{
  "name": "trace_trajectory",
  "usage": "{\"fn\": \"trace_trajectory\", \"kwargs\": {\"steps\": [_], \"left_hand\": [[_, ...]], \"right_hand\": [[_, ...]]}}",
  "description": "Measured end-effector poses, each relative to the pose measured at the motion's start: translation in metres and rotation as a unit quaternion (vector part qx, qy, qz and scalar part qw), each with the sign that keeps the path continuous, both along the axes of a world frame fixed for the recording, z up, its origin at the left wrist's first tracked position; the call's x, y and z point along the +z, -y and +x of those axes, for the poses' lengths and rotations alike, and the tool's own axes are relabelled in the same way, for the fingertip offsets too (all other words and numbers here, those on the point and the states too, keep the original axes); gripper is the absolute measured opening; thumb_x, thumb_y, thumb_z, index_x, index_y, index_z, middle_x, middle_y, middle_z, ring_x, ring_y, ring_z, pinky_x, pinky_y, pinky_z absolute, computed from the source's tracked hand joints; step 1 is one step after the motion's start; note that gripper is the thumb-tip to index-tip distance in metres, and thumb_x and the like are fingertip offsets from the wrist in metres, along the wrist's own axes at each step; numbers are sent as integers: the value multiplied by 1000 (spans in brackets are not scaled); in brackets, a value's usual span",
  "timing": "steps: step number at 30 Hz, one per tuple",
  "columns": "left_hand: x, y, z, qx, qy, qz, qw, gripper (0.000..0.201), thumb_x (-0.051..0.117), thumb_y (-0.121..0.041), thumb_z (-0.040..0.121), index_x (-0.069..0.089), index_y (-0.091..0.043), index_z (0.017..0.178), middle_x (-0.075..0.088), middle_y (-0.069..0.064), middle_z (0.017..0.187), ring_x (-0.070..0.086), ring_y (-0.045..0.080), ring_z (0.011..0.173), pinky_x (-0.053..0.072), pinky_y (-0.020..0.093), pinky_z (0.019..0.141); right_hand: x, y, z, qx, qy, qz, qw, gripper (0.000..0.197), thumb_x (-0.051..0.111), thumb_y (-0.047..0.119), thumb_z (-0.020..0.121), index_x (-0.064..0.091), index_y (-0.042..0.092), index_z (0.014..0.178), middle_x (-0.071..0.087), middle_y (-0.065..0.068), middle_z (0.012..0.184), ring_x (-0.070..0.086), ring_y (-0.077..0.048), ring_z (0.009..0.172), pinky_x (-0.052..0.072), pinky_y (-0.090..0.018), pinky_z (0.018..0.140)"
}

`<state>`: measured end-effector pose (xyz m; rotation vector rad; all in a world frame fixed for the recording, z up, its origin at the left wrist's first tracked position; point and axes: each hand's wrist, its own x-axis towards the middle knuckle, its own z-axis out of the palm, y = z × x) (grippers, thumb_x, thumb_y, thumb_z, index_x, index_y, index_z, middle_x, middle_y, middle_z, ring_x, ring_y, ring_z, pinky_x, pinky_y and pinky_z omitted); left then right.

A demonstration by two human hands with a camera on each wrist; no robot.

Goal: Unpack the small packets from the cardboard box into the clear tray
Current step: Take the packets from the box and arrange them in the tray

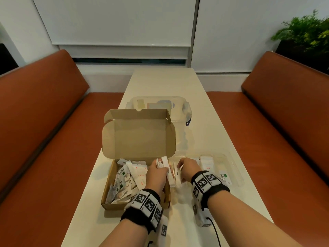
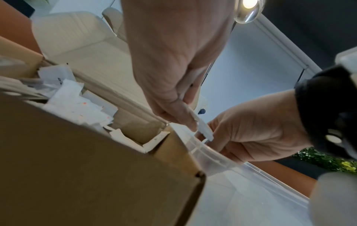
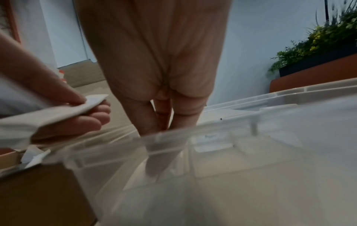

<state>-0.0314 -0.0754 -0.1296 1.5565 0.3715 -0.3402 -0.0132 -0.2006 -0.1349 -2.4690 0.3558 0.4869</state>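
Note:
The open cardboard box [image 1: 106, 186] sits left of centre on the table, with several white packets [image 1: 131, 175] loose inside. My left hand [image 1: 158, 172] hovers over the box's right edge and grips a bundle of white packets [image 1: 164, 162], also in the left wrist view [image 2: 201, 126]. Right beside the box lies the clear tray [image 1: 236, 168], holding upright sugar packets [image 1: 206, 162] and a Stevia packet [image 1: 224, 178]. My right hand [image 1: 181, 166] reaches down into the tray's left compartment. Its fingertips [image 3: 154, 166] come together behind the clear wall on a white sugar packet [image 1: 177, 173].
A clear lidded container [image 1: 178, 106] stands behind the box's raised lid [image 1: 138, 138]. The narrow cream table [image 1: 163, 82] runs between two orange benches [image 1: 44, 122] [image 1: 284, 122]. A green plant [image 1: 306, 31] sits at the far right.

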Motion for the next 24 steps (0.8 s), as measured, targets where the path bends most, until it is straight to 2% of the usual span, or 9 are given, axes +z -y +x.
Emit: {"fn": "trace_trajectory", "kwargs": {"steps": [3, 5, 9, 14, 18, 22, 24], "left_hand": [[-2, 3, 1, -4, 1, 8, 1000, 31, 51, 2, 84, 57, -26, 95, 67, 13, 104, 64, 32, 100, 50, 49, 94], [-4, 6, 2, -6, 0, 4, 1000, 32, 51, 2, 83, 61, -21, 102, 68, 12, 102, 65, 31, 98, 52, 49, 92], [-4, 10, 2, -23, 4, 6, 1000, 39, 50, 3, 84, 60, -16, 116, 68, 11, 102, 67, 29, 94, 54, 49, 88], [-3, 15, 6, -30, 3, 6, 1000, 47, 48, 6, 84, 53, -8, 129, 63, 20, 116, 65, 34, 100, 54, 49, 88], [-5, 17, 7, -32, 10, 7, 999, 41, 47, 7, 84, 57, -8, 121, 66, 20, 106, 67, 32, 91, 57, 46, 84], [-4, 19, 9, -30, 11, 10, 999, 37, 47, 8, 83, 58, -11, 113, 66, 16, 100, 66, 32, 93, 56, 47, 86], [-4, 18, 10, -30, 9, 11, 999, 38, 48, 7, 83, 57, -14, 114, 66, 15, 101, 66, 31, 94, 55, 47, 87]], "right_hand": [[-3, 1, -1, 6, 12, -1, 1000, 53, 67, -9, 75, 52, 9, 122, 59, -13, 118, 61, -26, 105, 53, -33, 89], [-6, 0, -2, 26, 17, -22, 999, 55, 69, -3, 76, 51, 10, 126, 58, -13, 120, 61, -25, 107, 52, -31, 92], [-6, -3, -2, 69, 21, -77, 994, 45, 69, 6, 81, 56, 7, 124, 60, -12, 121, 59, -25, 110, 48, -31, 97], [-5, -4, -2, 97, 15, -110, 989, 37, 64, 9, 85, 60, 5, 121, 63, -13, 119, 59, -25, 110, 47, -31, 98], [-4, -4, -4, 99, 19, -108, 989, 33, 57, 6, 89, 59, 4, 122, 63, -12, 119, 60, -25, 110, 47, -31, 98], [-1, -5, -5, 97, 17, -106, 989, 31, 52, 8, 92, 59, 5, 122, 64, -12, 117, 60, -25, 109, 47, -31, 97], [0, -6, -5, 98, 15, -107, 989, 31, 52, 8, 92, 59, 5, 122, 64, -12, 118, 60, -25, 109, 47, -31, 97]]}}
